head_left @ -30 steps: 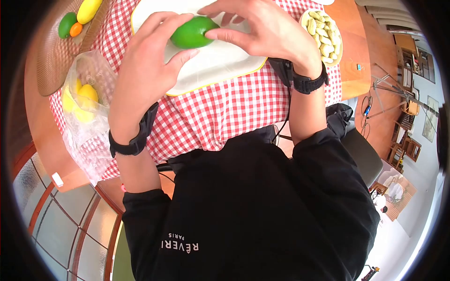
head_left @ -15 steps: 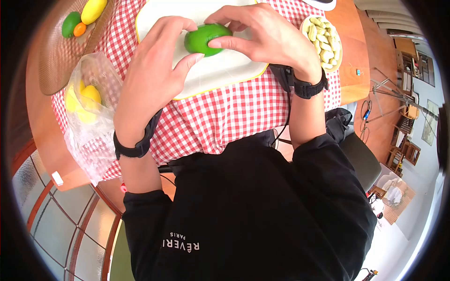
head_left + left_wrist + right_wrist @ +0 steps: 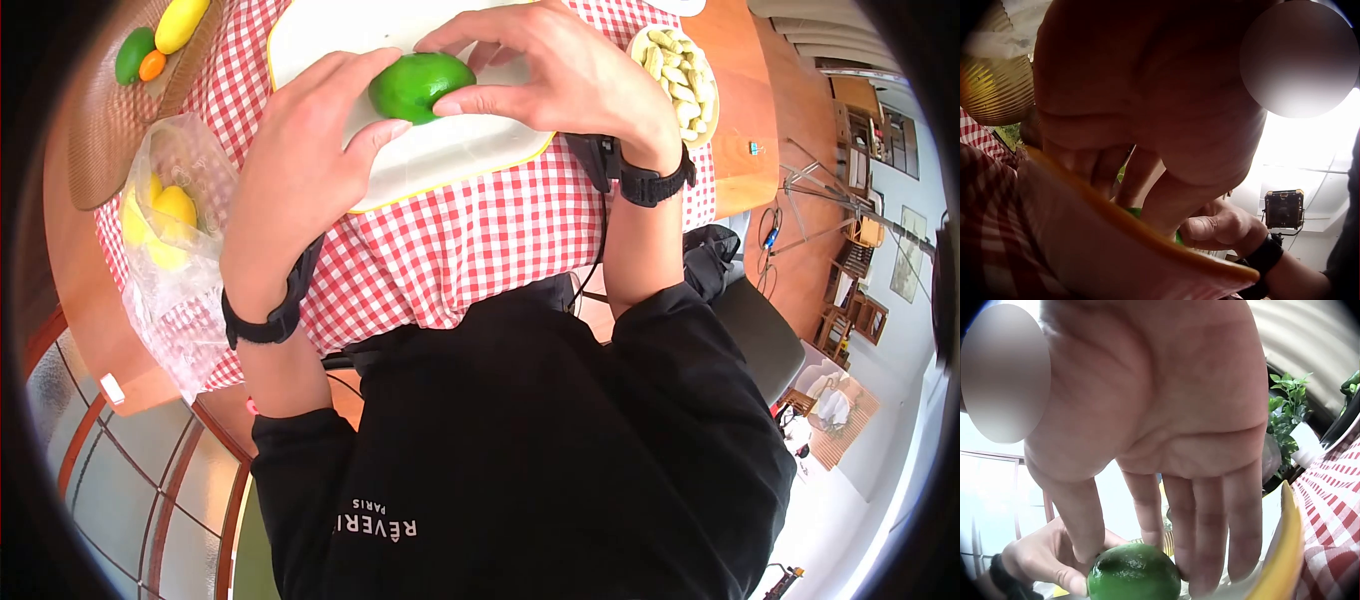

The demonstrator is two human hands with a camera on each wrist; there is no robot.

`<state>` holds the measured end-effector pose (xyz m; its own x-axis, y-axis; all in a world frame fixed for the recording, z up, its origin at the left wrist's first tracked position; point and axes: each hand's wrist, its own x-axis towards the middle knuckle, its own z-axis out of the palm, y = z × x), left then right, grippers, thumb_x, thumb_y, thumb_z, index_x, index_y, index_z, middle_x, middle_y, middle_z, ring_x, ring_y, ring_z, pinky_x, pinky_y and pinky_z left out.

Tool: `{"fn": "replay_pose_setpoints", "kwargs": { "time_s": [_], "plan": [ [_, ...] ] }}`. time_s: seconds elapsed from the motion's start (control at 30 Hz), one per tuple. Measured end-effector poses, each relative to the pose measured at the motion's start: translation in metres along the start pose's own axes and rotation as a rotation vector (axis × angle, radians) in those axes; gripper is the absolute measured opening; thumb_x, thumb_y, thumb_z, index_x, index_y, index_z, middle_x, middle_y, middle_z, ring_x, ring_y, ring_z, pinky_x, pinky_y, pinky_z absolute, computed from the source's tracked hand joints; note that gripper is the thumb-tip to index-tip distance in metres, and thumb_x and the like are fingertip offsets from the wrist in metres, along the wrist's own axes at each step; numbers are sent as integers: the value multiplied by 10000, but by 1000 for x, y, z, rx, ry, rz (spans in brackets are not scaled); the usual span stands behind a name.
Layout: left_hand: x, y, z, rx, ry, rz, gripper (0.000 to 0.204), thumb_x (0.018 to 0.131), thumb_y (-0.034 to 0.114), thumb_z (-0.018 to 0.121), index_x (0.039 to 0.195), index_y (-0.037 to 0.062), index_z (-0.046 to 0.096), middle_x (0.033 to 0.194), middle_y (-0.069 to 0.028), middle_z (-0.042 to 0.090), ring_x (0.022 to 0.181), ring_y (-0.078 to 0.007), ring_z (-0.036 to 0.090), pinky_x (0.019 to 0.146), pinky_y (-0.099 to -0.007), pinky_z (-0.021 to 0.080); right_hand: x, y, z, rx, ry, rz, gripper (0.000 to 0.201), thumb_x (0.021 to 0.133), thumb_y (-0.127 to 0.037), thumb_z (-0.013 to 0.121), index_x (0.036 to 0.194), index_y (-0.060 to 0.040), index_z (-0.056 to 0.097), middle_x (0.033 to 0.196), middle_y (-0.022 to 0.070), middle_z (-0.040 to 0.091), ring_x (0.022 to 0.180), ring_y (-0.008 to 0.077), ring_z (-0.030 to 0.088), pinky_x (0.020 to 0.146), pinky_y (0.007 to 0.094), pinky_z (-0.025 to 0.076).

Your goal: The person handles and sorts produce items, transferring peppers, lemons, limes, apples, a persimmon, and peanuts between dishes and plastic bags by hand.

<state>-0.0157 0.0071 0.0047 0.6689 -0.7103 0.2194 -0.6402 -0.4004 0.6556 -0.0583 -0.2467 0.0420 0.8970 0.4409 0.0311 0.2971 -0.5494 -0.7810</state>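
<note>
A glossy green oval fruit [image 3: 420,87] sits between both hands over a white tray [image 3: 470,155] with a yellow rim. The fingertips and thumb of my left hand [image 3: 308,135] curve round the fruit's left end. From the other side, my right hand [image 3: 575,80] has its thumb against the near side and its fingers reaching behind. In the right wrist view the green fruit [image 3: 1134,574] shows below the palm, thumb on one side and fingers on the other. The left wrist view shows mostly the dark palm and the tray's rim [image 3: 1104,209], hiding most of the fruit.
A clear plastic bag [image 3: 185,150] with yellow fruit lies left of the tray. Behind it, a brown woven basket [image 3: 100,150] holds a green, a yellow and a small orange fruit. A bowl of peanut-like pods [image 3: 685,85] stands right. A red checked cloth [image 3: 440,245] lies underneath.
The green fruit has turned a little between the hands. My right thumb has slid from its right tip to its near side. The whole head view has also shifted slightly.
</note>
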Motion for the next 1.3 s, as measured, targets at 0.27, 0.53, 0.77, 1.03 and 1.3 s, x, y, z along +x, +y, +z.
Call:
{"fn": "replay_pose_setpoints", "kwargs": {
  "time_s": [0.27,0.53,0.77,1.03,1.3],
  "plan": [
    [0,3,-2,-5,-14,-2,516,859,74,805,1354,57,662,1204,-166,712,1038,-334,696,910,-396,562,1,0,0,-37,-12,-1,401,908,-229,780,1199,34,694,1009,204,756,864,336,737,791,392,587],
    [0,3,-3,9,-20,-4,512,861,78,801,1351,40,659,1196,-174,711,1053,-353,694,926,-411,551,1,1,2,5,-18,24,410,902,-225,782,1209,31,692,1011,199,757,872,341,735,787,394,583],
    [-1,3,-1,81,-5,64,397,910,120,722,1276,-17,653,1076,-188,675,1041,-406,619,927,-480,491,3,-1,1,-58,-14,-24,452,874,-211,809,1236,29,684,1065,204,747,918,346,730,831,396,578],
    [0,-2,-4,119,-4,45,334,955,129,683,1257,-15,676,1136,-184,669,1106,-372,625,968,-435,488,6,3,5,32,134,-49,446,827,-159,849,1220,-23,687,1071,150,739,911,299,731,824,388,587],
    [0,0,-1,26,61,156,241,902,64,752,1130,-8,715,1082,-160,712,978,-361,691,867,-395,545,1,3,0,-118,246,-33,435,800,-126,862,1204,-45,723,1049,100,750,893,238,723,813,340,589]
  ]
}}
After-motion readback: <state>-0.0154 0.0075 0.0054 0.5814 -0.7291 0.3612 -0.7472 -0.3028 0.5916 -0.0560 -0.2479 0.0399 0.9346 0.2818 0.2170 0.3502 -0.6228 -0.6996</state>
